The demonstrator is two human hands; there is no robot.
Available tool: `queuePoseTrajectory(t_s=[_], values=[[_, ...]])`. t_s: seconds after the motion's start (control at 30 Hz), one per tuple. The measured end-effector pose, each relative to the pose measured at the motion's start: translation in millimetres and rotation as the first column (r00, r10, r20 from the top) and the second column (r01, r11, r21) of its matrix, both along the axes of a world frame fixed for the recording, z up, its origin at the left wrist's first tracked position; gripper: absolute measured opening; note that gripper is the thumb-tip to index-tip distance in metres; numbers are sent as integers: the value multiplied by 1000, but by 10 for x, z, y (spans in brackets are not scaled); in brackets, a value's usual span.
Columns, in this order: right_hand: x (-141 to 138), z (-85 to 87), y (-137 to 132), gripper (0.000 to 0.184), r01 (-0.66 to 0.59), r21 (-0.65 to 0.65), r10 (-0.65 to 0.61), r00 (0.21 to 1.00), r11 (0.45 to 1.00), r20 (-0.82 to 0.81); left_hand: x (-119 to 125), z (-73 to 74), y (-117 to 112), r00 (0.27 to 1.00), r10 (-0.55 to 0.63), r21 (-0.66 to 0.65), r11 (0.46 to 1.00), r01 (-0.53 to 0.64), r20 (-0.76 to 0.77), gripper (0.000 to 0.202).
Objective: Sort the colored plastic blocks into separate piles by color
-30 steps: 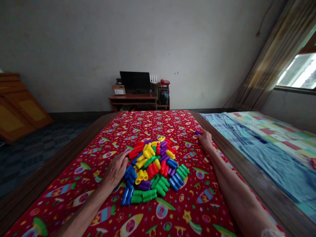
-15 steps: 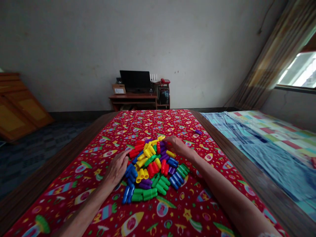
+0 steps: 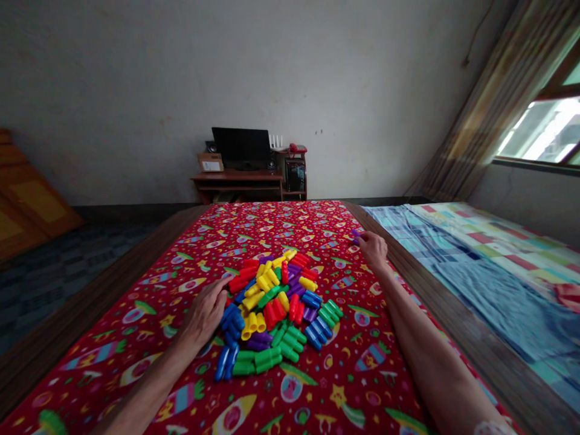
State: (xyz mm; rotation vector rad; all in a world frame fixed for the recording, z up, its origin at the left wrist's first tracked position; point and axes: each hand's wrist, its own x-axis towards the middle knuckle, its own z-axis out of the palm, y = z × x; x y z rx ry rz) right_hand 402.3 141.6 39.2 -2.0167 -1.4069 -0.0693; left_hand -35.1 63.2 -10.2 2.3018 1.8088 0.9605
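A heap of plastic peg blocks [image 3: 276, 308] in red, yellow, green, blue and purple lies on the red rocket-print cloth [image 3: 272, 229]. My left hand [image 3: 205, 313] rests flat on the cloth, fingers stretched out against the heap's left side and holding nothing. My right hand [image 3: 374, 249] is stretched out to the far right, near the cloth's edge. Its fingertips are pinched at a purple block [image 3: 356, 235]. Whether a second purple block lies under it I cannot tell.
A wooden frame edge [image 3: 435, 302] runs along the cloth's right side, with a blue checked mattress [image 3: 489, 266] beyond it. A desk with a monitor [image 3: 242, 148] stands against the far wall. A window and curtain are at the upper right.
Half a second ago my right hand was at the heap's far side; it has swung back right to the purple block by the edge. My left hand stayed put.
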Motion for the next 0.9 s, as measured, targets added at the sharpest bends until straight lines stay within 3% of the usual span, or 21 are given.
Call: queuePoseTrajectory(t_s=[0.1, 0.27, 0.43, 0.5, 0.6, 0.67, 0.73, 0.8, 0.9], values=[[216, -110, -12, 27, 118, -45, -119, 993, 992, -25, 14, 14, -14, 1000, 0, -8, 1000, 0, -1, 49], [265, -256, -9, 27, 158, -57, -161, 986, 986, -48, 20, 25, -32, 1000, 17, -8, 1000, -17, -11, 47], [195, -127, -8, 34, 164, 58, -165, 986, 985, 15, 15, -10, -18, 1000, 5, -1, 1000, -5, 10, 48], [95, 6, -8, 34, 74, 93, -79, 995, 993, 53, 17, -23, -15, 1000, -1, 4, 1000, 1, 23, 48], [-229, 193, -35, 33, -220, 113, 209, 973, 969, 101, 25, -20, -23, 999, -4, 18, 1000, 4, 36, 47], [-549, 252, -99, 29, -470, 68, 462, 880, 880, 107, 32, -2, -36, 999, -6, 20, 1000, 5, 33, 45], [-890, 245, -203, 25, -661, -18, 659, 746, 750, 98, 38, 22, -48, 1000, -5, 11, 1000, 5, 22, 45], [-1182, 199, -326, 24, -739, -136, 751, 651, 660, 110, 44, 39, -55, 1000, 2, 2, 1000, -2, 14, 46], [-1427, 137, -471, 23, -694, -307, 755, 631, 651, 176, 50, 40, -52, 1000, 6, -7, 1000, -6, 18, 47]])
